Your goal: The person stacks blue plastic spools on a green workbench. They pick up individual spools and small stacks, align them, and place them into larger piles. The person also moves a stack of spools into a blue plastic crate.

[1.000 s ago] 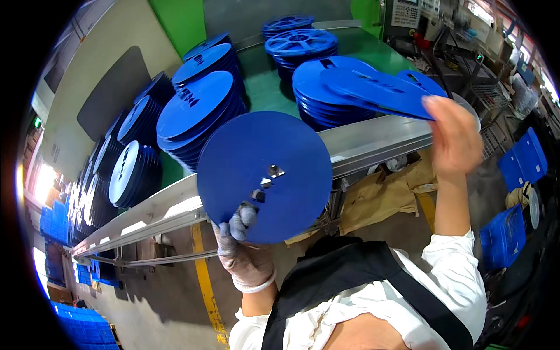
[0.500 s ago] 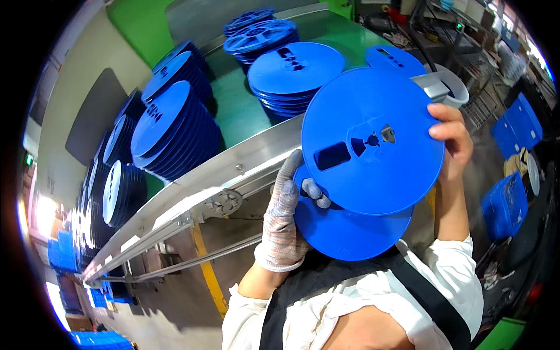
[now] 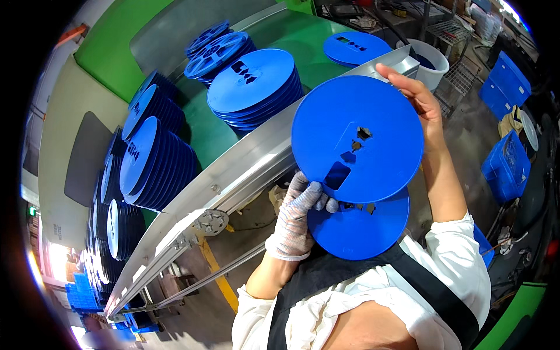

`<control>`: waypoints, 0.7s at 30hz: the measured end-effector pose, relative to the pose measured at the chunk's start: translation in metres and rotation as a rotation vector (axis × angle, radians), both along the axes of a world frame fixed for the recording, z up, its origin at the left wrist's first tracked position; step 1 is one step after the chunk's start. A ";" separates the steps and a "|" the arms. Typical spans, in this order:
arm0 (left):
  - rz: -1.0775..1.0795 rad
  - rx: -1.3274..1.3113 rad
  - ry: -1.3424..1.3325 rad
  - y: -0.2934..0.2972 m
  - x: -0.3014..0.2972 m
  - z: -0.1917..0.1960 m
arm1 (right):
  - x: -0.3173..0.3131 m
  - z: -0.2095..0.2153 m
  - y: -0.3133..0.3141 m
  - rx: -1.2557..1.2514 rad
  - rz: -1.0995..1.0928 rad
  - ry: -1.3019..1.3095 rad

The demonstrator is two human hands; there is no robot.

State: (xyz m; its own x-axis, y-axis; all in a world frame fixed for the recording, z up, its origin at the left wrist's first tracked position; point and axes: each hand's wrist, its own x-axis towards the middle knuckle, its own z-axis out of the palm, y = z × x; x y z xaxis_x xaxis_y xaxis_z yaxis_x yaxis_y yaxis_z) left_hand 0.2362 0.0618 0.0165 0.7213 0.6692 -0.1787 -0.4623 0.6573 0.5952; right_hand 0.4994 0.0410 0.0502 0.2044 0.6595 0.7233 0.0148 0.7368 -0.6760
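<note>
Upper blue disc [image 3: 382,146] now at a new angle, between both hands [image 3: 291,220] [image 3: 427,111].

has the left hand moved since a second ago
Yes. In the head view, the left hand has shifted to the right, judged against the yellow floor stripe: it now appears farther right of it than before.

upper blue disc [image 3: 382,143] has turned counterclockwise

Flat round blue plastic disc [image 3: 335,131], pierced from centre toward rim, held aloft, face showing; second round blue plastic disc [image 3: 359,231] beneath, partly hidden from here
</note>
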 end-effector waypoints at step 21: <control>-0.079 -0.007 -0.001 -0.003 0.015 -0.012 | 0.023 -0.018 -0.019 -0.509 0.046 0.419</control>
State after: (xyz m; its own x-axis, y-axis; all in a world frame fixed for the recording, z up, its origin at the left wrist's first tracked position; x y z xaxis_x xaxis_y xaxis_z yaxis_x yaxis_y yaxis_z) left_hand 0.2515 0.0593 0.0048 0.7721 0.6088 -0.1823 -0.4096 0.6961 0.5896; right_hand 0.5221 0.0225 0.0320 0.3644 0.9127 0.1847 -0.3488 0.3177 -0.8817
